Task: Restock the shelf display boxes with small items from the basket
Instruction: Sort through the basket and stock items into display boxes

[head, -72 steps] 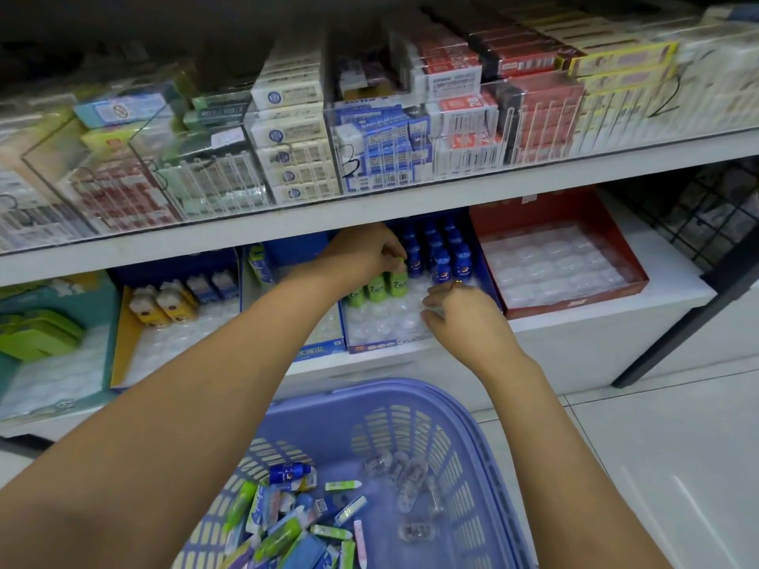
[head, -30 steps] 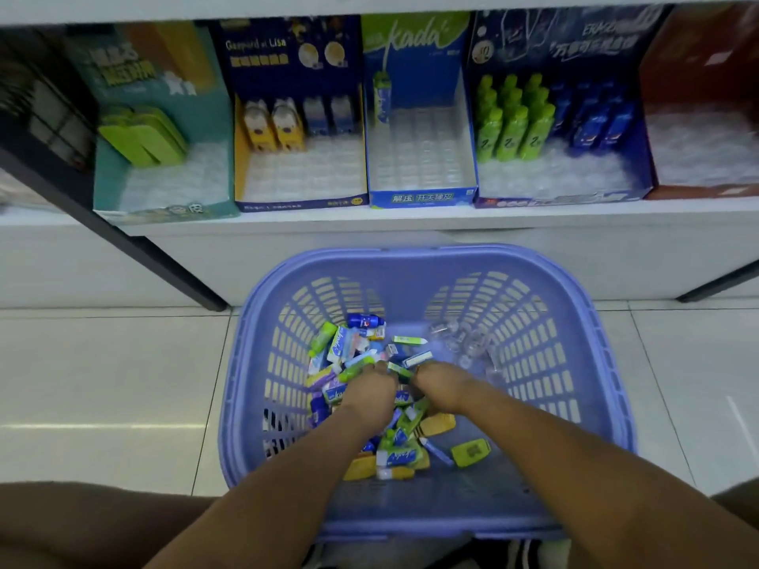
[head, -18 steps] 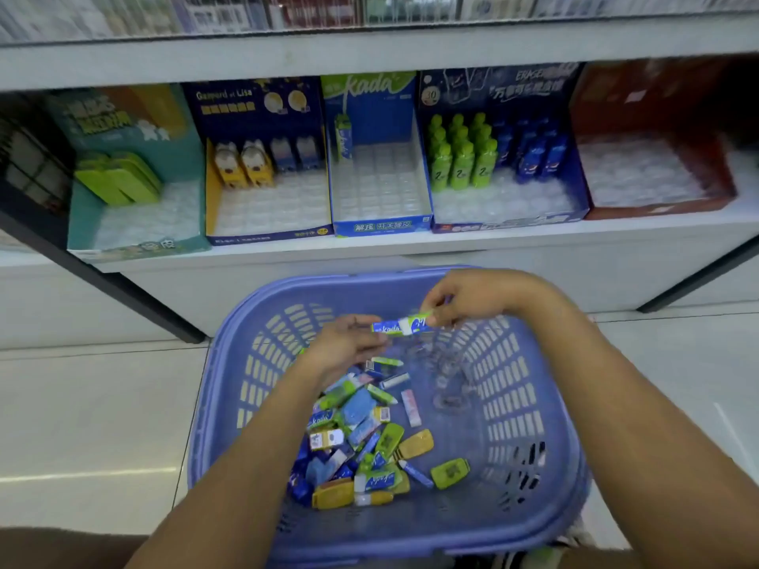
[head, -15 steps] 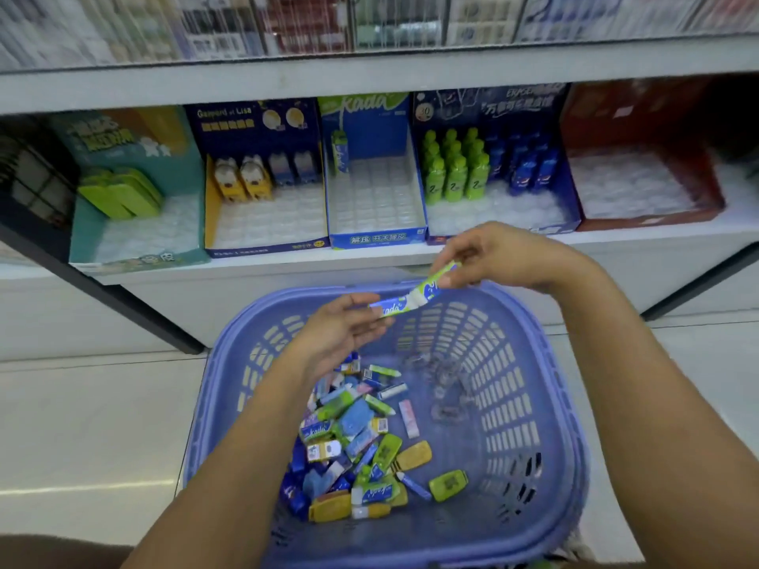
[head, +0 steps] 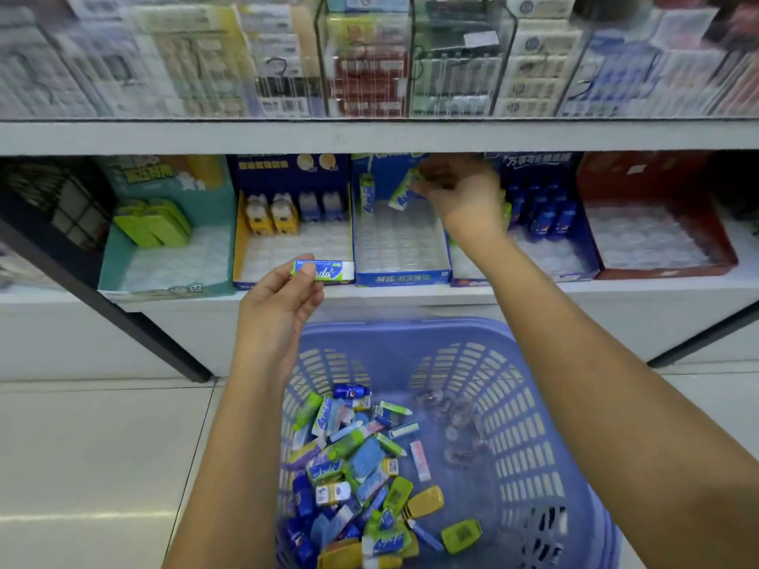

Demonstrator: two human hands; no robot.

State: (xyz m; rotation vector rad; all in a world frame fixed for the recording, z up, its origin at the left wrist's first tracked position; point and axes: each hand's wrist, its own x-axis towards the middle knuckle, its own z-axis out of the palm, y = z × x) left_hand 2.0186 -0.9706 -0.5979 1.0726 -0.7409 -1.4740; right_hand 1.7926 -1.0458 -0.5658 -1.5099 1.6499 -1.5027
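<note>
A person restocks a shop's white lower shelf (head: pixel 410 295), set beneath an upper shelf (head: pixel 369 137) of blurred, clear-fronted stock. On the pale tiled floor (head: pixel 102 445) in the near foreground stands a lilac slotted basket (head: pixel 534 404), with a heap of small items (head: pixel 357 466) on its left side: blue, green and yellow packs and tiny bottles.

Five display boxes line the far shelf. From left to right they are a teal box (head: pixel 111 260) with green cases, a navy-and-yellow box (head: pixel 287 170), a blue middle box (head: pixel 402 278), a dark blue box (head: pixel 534 162) holding blue bottles (head: pixel 542 215), and a red box (head: pixel 657 273).

The right hand (head: pixel 460 195) is stretched over the back of the blue middle box, its fingers curled and pinching the top of a tilted green-and-blue pack (head: pixel 404 190). That pack hangs just right of a single upright pack (head: pixel 366 195) at the box's far left corner. Whether it touches the tray cannot be told through the blur.

The left hand (head: pixel 279 305) is palm up above the basket's far rim, in front of the shelf edge. It pinches a flat white-and-green pack (head: pixel 324 271) between thumb and fingers, level and crosswise.
</note>
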